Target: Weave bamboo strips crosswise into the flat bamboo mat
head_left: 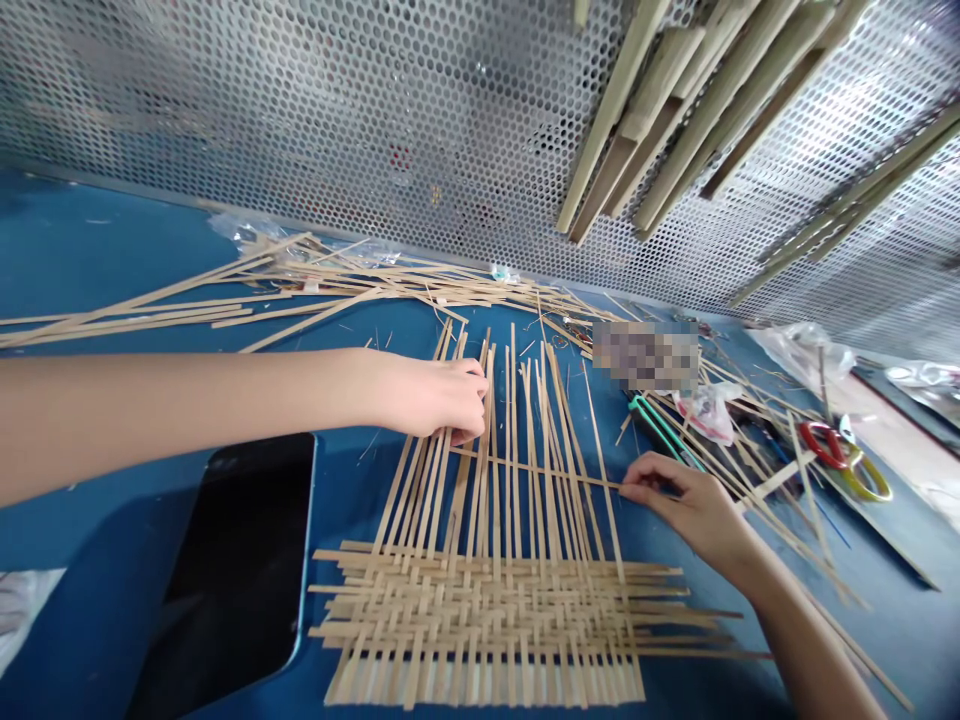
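Hand (pixel 679 500) gripping crosswise strip (pixel 551 470), bare blue tabletop beside phone (pixel 232 570)

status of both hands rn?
Left hand: closed around upright strips, exact grip unclear.
Right hand: fingertips pinching the end of a crosswise strip.

Craft workshop | bamboo strips (pixel 420 285) littering blue worktop (pixel 112 240) | half-woven mat (pixel 487 610) lying near | scissors (pixel 844 455) resting right | perforated metal panel (pixel 337 120) standing far
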Motion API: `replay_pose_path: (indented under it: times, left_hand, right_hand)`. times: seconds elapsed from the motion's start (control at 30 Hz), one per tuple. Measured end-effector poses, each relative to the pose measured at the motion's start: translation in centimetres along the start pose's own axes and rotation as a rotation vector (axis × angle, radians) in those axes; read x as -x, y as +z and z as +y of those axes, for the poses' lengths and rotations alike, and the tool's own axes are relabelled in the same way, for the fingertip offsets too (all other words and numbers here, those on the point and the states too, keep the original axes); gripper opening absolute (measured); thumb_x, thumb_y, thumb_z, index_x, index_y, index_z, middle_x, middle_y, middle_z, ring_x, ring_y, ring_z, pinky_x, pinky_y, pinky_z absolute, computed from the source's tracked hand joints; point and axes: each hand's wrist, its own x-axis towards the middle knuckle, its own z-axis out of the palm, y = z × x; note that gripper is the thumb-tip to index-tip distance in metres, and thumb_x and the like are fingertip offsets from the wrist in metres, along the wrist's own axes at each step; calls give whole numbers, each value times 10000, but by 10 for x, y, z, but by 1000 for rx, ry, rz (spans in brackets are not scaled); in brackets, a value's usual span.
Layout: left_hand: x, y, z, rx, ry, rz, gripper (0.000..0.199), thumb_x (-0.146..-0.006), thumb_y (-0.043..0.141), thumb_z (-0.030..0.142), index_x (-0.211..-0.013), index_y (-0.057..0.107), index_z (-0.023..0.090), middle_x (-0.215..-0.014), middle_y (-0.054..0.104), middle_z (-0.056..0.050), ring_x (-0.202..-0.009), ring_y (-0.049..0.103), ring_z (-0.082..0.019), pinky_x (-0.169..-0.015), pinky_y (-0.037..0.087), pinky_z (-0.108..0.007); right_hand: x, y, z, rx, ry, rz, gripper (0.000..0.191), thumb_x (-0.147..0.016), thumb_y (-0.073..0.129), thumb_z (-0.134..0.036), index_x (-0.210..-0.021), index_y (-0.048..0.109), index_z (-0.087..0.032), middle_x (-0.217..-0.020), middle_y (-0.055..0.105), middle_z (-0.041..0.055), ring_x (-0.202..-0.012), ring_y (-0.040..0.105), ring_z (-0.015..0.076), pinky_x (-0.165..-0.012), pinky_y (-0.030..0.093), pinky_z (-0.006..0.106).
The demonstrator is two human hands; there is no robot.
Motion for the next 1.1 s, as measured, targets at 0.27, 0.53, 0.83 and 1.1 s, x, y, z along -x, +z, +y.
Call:
replay_pose_path:
  times: [0.27, 0.53, 0.83, 1.1]
  left_hand:
    - [2, 5, -3, -1, -5, 30, 262, -753, 586, -57, -668, 566, 190, -725, 584, 14, -857, 458, -168, -896, 303, -316]
    - [2, 6, -6, 24, -4, 36, 264, -732, 567, -43, -653, 535, 207, -703, 583, 14, -815, 482, -172, -892, 307, -329]
    - [4, 10, -10, 42, 7, 57, 246, -735, 552, -24, -678, 555, 215, -732, 616, 16, -856, 515, -174, -903, 301, -319]
    - [3, 6, -9, 58, 12, 26, 275, -695, 546, -66, -659, 562, 206, -655, 619, 24, -776, 512, -168, -802, 271, -331]
  right_hand:
    - [-2, 4, 0, -8, -59, -4, 244, -735, 687, -471, -703, 688, -229, -726, 677, 28, -707, 610, 211, -649, 485, 326]
    - [-3, -11, 14, 2, -161, -76, 200, -788, 724, -448, -779, 765, -253, -801, 722, 41, -780, 673, 222, -711, 545, 324]
    - [-4, 3, 4, -50, -139, 11, 299, -756, 723, -538, -713, 755, -244, -766, 724, 49, -749, 671, 234, -683, 535, 340]
    - [-3, 5, 6, -72, -180, 38, 316, -747, 733, -558, -720, 759, -244, -755, 711, 52, -728, 661, 226, -635, 536, 331]
